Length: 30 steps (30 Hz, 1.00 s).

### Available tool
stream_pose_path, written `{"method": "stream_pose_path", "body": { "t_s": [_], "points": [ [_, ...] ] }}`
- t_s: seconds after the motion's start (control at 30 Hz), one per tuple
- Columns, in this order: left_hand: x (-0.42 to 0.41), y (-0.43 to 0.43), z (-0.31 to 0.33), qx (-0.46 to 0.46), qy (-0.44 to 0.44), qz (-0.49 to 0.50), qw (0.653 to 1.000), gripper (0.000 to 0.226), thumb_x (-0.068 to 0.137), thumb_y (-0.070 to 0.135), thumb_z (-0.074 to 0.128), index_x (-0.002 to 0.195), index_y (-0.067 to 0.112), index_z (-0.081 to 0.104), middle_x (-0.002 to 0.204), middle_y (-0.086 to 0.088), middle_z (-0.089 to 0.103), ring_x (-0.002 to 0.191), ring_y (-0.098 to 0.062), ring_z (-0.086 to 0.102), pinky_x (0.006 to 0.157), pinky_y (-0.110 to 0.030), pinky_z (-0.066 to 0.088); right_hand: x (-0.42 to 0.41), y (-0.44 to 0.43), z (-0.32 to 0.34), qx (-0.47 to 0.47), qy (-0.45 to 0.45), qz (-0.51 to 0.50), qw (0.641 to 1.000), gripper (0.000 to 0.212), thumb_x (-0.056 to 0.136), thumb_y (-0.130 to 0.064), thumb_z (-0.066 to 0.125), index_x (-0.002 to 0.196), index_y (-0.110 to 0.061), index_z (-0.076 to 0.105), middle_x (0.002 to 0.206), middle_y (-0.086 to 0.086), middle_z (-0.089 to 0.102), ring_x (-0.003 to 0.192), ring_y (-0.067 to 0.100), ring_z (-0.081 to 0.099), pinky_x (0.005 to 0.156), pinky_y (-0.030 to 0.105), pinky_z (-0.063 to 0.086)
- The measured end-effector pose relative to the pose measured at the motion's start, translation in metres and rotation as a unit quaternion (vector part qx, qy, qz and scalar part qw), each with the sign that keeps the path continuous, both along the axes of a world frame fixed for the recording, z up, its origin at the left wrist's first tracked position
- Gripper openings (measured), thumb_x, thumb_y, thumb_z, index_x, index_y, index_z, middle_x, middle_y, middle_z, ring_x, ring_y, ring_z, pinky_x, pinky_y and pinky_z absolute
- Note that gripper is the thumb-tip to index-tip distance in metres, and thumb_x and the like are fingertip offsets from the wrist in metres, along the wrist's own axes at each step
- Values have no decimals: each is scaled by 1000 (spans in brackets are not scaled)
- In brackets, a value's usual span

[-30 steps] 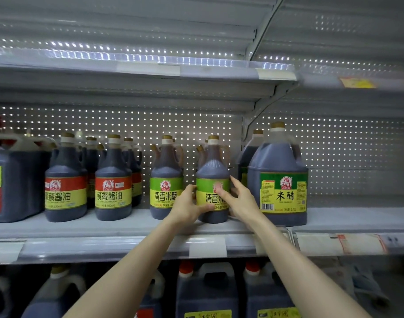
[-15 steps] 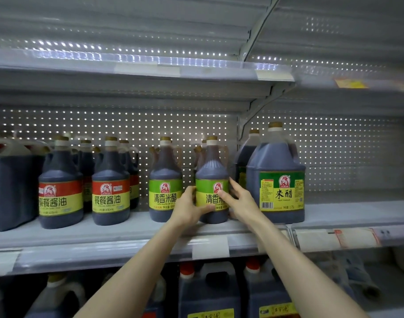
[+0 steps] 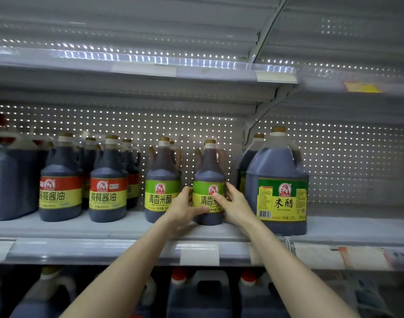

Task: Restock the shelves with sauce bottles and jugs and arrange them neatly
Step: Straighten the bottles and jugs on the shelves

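The left hand (image 3: 185,208) and right hand (image 3: 236,206) are clasping the green-label rice vinegar bottle (image 3: 209,171) near the shelf (image 3: 104,228) edge, tight beside the vinegar jug (image 3: 279,171).

red-label bottle (image 3: 108,167): 餐餐酱油, 800mL | green-label bottle (image 3: 162,168): 清香米醋 | jug (image 3: 276,164): 米醋

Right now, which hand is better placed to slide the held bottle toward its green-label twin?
Probably the right hand: it grips the bottle on its right side; the left hand fills the gap.
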<state>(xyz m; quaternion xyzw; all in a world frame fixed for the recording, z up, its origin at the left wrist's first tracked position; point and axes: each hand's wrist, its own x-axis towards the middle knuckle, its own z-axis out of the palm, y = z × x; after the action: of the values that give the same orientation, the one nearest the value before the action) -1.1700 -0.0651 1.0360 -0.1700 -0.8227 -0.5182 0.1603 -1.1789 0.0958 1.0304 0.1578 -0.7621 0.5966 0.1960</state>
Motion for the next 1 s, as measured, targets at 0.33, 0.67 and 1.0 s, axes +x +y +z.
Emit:
{"method": "stream_pose_path", "body": {
  "t_s": [0.33,0.67,1.0],
  "points": [
    [-10,1,0,9,-13,-14,1000,62,81,17,76,132,11,40,120,-3,58,110,-20,59,91,-38,53,-9,1,-1,3,-4,15,1000,47,95,-28,59,140,-22,44,127,0,63,114,17,60,101,45,49],
    [-13,-1,-3,18,-12,-21,1000,61,81,16,76,130,11,40,118,-4,59,108,-23,60,91,-41,53,-9,-1,-1,1,-27,27,999,62,97,-31,56,152,-24,27,138,2,55,122,19,55,106,46,44],
    [-14,0,-3,12,3,-15,1000,59,79,17,77,127,11,43,117,-4,60,108,-23,61,91,-42,54,-12,0,-3,-8,-27,24,999,61,95,-33,58,149,-23,33,136,3,57,122,19,56,104,46,46]
  ]
}}
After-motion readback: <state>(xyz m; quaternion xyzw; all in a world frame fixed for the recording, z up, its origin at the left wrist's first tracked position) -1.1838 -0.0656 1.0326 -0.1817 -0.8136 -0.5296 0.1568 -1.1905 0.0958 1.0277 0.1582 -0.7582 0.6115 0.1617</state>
